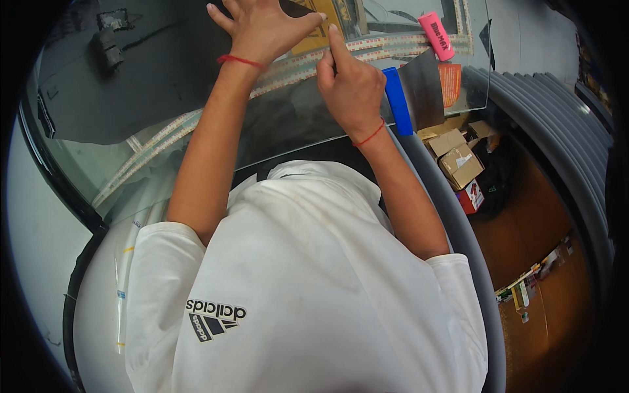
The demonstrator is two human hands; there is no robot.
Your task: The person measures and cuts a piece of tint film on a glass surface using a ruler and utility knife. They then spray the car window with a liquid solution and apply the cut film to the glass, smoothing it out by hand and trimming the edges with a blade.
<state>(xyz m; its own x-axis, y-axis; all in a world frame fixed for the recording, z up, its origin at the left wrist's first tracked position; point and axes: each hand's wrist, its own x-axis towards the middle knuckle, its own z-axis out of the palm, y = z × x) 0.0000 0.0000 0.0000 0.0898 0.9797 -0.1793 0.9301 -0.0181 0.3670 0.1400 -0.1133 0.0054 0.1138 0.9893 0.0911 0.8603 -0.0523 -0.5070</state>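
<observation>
My left hand lies palm down at the top of the view, fingers spread, over a large dark sheet. Its thumb stretches right across a yellow printed sheet. Close by, my right hand points its index finger at that yellow sheet, the fingertip near my left thumb. The other right fingers are curled, and I see nothing held in them. Under both hands runs a glass tabletop with printed measuring strips. A blue-edged squeegee with a dark blade lies just right of my right hand.
A pink block-shaped tool sits on the glass at the upper right, above an orange printed card. Cardboard boxes stand below the table's right side. Grey ribbed panels line the right. A dark clip-like object rests at the upper left.
</observation>
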